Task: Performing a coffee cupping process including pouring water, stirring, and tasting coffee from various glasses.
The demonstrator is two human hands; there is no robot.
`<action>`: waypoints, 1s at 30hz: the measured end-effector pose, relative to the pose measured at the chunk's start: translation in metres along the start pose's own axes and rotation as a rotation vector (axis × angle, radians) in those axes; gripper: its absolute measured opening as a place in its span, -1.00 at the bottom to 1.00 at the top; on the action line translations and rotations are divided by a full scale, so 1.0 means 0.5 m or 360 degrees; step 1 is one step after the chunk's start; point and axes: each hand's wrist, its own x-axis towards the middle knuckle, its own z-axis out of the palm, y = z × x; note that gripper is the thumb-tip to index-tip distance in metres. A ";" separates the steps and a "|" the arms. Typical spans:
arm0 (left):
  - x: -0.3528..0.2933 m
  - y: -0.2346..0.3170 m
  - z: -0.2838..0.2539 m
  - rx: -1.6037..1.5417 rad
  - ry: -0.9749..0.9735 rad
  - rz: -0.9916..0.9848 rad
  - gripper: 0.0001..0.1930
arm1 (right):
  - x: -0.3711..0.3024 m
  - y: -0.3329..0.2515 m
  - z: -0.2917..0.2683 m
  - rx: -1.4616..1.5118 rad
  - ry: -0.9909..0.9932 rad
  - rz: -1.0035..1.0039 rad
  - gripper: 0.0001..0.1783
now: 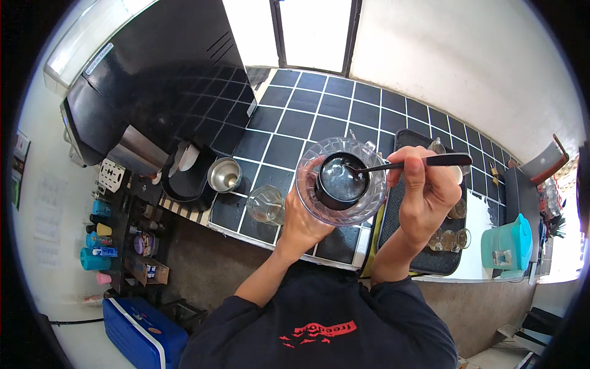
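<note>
Left hand (pixel 305 216) cups a clear, ribbed, glassy bowl (pixel 332 145), a round black cup (pixel 324 195) seemingly nested inside, over a black-tiled counter (pixel 304 102); right hand (pixel 424 192) pinches a slender black-handled spoon (pixel 444 160), tip in the cup, apparently stirring; the next turn calls for a steady bowl

The scene is brightly lit, with detail washed out to white at 2 places, the dark-framed opening (pixel 314 34) at the top and the gap (pixel 573 224) at the right edge, while the floor (pixel 206 255) is left dimmer. The tile grid is mirrored in the black panel (pixel 166 74), and glints are caught inside the black cup (pixel 340 181). Straight edges are bowed toward the blackened fisheye rim.
</note>
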 end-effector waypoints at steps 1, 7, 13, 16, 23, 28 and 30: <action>-0.001 0.001 -0.001 0.0007 0.0007 -0.0006 -0.07 | 0.001 0.000 0.001 0.0013 -0.0041 -0.0063 -0.82; -0.001 -0.006 -0.001 -0.0045 0.0024 0.0035 -0.04 | -0.002 0.000 0.001 -0.0098 -0.0164 -0.0064 -0.80; -0.003 -0.005 -0.006 0.0020 0.0016 0.0085 -0.04 | -0.003 -0.003 -0.006 -0.0027 -0.0072 0.0075 -0.79; -0.002 -0.006 -0.008 -0.0023 -0.0032 0.0069 -0.03 | 0.000 0.002 -0.004 -0.0015 -0.0078 -0.0032 -0.78; -0.010 -0.017 -0.005 -0.0167 -0.0081 -0.0143 0.04 | -0.003 0.000 0.006 -0.0078 0.0004 0.0065 -0.75; -0.005 -0.012 -0.005 -0.0179 -0.0100 -0.0158 0.04 | -0.001 -0.005 0.013 0.0009 0.0128 0.0121 -0.76; -0.006 -0.013 -0.005 -0.0197 -0.0093 -0.0157 0.04 | -0.001 -0.004 0.009 -0.0026 0.0067 0.0086 -0.75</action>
